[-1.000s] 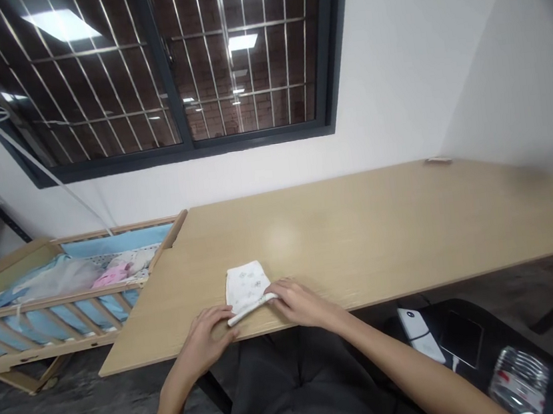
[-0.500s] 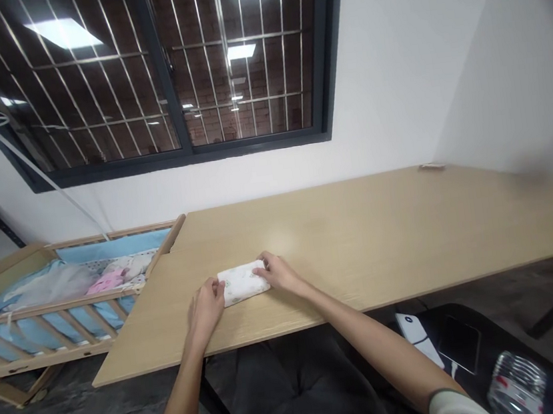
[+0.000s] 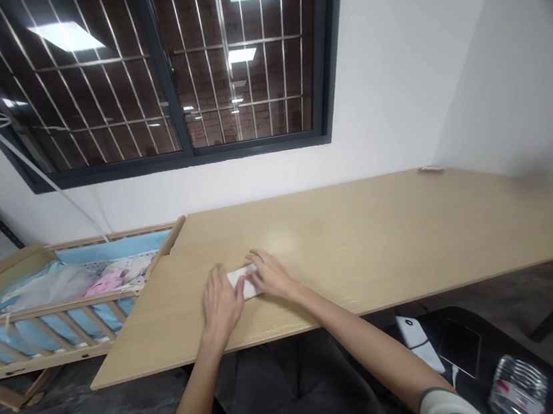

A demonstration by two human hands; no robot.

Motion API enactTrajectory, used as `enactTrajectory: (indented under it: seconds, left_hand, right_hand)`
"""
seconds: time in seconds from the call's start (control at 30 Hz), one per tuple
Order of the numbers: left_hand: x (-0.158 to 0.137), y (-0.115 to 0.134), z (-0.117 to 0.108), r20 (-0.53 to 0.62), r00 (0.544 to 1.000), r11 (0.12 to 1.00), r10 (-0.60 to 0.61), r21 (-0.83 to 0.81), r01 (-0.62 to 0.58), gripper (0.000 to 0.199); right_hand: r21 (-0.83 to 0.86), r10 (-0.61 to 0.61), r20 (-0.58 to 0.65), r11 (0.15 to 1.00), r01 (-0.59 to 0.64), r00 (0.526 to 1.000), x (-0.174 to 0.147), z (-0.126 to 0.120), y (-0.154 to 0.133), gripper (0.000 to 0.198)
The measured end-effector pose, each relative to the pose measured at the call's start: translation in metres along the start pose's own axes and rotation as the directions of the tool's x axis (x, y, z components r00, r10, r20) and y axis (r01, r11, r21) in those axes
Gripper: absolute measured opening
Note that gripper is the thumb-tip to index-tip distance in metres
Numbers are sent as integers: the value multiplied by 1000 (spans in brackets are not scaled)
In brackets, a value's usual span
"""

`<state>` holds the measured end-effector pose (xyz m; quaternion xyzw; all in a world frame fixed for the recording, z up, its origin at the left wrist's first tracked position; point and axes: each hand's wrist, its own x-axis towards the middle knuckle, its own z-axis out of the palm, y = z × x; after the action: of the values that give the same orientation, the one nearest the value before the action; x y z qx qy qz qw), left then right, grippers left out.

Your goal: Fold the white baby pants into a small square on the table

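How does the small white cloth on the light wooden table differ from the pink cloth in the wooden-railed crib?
Colour: the small white cloth looks white; the pink cloth is pink.
Pose: the white cloth is compact and flat, the pink cloth loosely rumpled.
Contact: the left hand and right hand touch the white cloth; neither touches the pink cloth.
Shared: both look like soft fabric.

A blue-lined crib stands below a barred window
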<state>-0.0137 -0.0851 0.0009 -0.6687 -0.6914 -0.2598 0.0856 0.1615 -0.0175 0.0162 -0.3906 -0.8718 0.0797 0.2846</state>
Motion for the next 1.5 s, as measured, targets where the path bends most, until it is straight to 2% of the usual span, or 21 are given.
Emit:
enactTrajectory:
  seconds: [0.07,0.1,0.2,0.33,0.57,0.67,0.77,0.87,1.0,1.13,1.33,1.4,1.5]
  left_hand:
    - [-5,8,11,40,994,993,102,-66,-99,76]
    - [-8,11,17,87,990,991,114,-84,-106,78]
    - [-14,14,30,192,977,993,95,-80,-81,82]
    - [-16,9,29,237,967,995,94,-47,-85,85]
    - [-23,-11,24,271,958,996,88,11,-94,83]
    - [-28,-19,25,223,970,992,100,51,-114,82]
    - [-32,-21,25,123,968,969,221,84,-232,74]
    - [-33,-21,23,78,940,939,333,59,-338,60]
    - [-27,-24,17,79,946,950,313,-8,-313,52]
    - [-17,-33,9,91,953,953,289,-125,-277,41]
    - [-13,-34,6,72,952,948,297,-139,-285,32]
    - [-12,-31,5,52,956,950,289,-136,-280,34]
    - [-10,-26,-2,-4,968,954,249,-169,-246,37]
  right_hand:
    - [-30,-126,128,991,131,984,-3,3,-5,55]
    - [-38,-149,193,986,160,970,-4,6,-6,58]
    - [-54,-124,309,988,147,943,-7,16,-3,63]
    - [-47,-68,334,995,89,940,-6,20,4,68]
    - [8,-13,348,1000,11,937,-12,7,17,71]
    - [-24,-1,315,1000,9,949,-18,2,21,75]
    - [-41,-111,221,992,123,969,-23,0,20,73]
    - [7,-199,218,979,203,955,-25,-2,20,71]
    - [80,-178,285,984,162,942,-22,-4,25,80]
    - [83,-186,292,982,169,938,-15,-5,25,78]
    - [27,-227,202,974,226,953,-16,-3,13,71]
    - [69,-242,172,970,234,955,-18,-3,13,71]
    - [201,-215,81,960,196,973,-17,-6,14,61]
